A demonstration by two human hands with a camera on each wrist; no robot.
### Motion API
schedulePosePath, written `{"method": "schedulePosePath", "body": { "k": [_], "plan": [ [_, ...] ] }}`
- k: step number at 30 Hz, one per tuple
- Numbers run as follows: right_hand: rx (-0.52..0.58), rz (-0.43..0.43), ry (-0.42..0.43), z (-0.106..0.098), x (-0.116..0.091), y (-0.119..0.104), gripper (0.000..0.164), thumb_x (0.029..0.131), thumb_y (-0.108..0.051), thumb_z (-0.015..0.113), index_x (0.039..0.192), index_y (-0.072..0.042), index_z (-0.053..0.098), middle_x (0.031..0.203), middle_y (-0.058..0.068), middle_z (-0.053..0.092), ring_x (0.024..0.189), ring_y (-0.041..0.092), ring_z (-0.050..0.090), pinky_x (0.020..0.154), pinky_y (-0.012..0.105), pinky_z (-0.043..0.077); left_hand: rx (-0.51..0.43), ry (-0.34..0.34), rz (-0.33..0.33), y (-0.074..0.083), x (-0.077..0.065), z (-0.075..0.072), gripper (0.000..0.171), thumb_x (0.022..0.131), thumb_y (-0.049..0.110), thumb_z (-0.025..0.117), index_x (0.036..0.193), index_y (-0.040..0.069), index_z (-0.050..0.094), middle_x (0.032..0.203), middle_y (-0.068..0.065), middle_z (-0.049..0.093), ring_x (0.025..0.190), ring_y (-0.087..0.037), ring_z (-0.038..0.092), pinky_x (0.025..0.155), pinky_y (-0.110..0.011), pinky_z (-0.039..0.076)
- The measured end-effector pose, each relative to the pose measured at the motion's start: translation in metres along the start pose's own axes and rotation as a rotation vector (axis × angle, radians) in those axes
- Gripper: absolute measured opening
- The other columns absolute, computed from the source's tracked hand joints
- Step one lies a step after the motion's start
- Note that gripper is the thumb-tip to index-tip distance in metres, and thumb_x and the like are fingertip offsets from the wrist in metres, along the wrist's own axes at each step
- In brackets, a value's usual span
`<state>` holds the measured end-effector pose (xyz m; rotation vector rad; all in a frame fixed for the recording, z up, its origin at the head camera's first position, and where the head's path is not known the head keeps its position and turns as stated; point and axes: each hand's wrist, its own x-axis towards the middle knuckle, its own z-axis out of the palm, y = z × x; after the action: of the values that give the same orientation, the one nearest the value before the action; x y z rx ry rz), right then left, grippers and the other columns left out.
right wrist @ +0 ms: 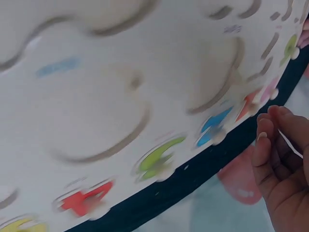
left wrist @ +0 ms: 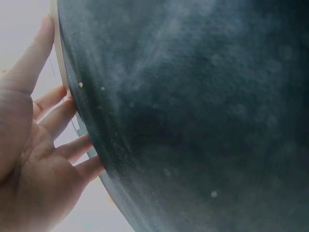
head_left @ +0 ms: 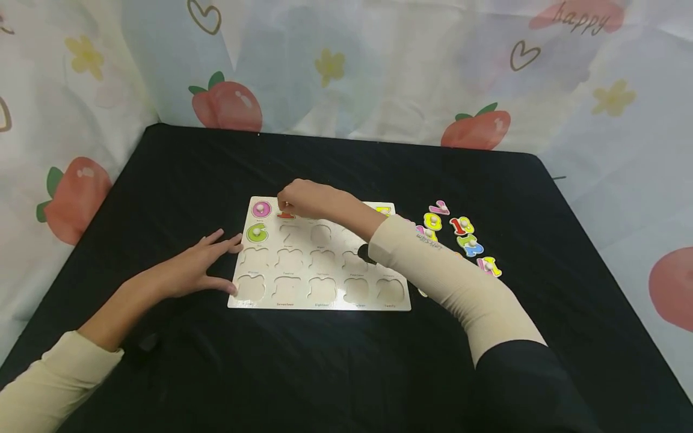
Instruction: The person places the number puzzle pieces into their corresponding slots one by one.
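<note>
A white wooden number puzzle board (head_left: 331,296) lies on the black table. My left hand (head_left: 197,267) spreads at its left side, with thumb and fingertips right at the edge; the left wrist view shows the thumb (left wrist: 36,53) against the board's rim (left wrist: 60,53). My right hand (head_left: 307,198) reaches over the top row, fingers loosely bent close by the red number 1 piece (head_left: 286,215). In the right wrist view its fingertips (right wrist: 263,137) are beside that piece's knob, holding nothing. The pink 0 (head_left: 261,209) and green 6 (head_left: 257,233) sit in their recesses.
Right of the board lie loose knobbed number pieces, among them a red-and-yellow 18 (head_left: 462,226), a green-and-blue piece (head_left: 470,245) and a pink 7 (head_left: 439,208). Blue 2 (right wrist: 215,126), green 3 (right wrist: 159,159) and red 4 (right wrist: 87,199) sit along the top row. A printed curtain surrounds the table.
</note>
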<state>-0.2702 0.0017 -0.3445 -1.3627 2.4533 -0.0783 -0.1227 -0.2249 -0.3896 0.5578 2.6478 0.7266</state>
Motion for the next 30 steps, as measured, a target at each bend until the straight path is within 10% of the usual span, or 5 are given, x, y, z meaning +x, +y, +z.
{"method": "schedulePosePath", "body": {
  "k": [30],
  "plan": [
    [0.053,0.292,0.046,0.002,-0.146,0.097,0.015,0.093,-0.01,0.06,0.104,-0.004,0.066,0.09,0.005,0.062,0.073,0.018,0.054,0.071,0.031,0.047,-0.003,0.004,0.002,-0.003,-0.004,-0.001,0.091,0.07,0.053,0.075,0.138,0.005,0.04,0.151,-0.02,0.024,0.138,-0.045,0.005,0.099,-0.069,0.019]
  ]
}}
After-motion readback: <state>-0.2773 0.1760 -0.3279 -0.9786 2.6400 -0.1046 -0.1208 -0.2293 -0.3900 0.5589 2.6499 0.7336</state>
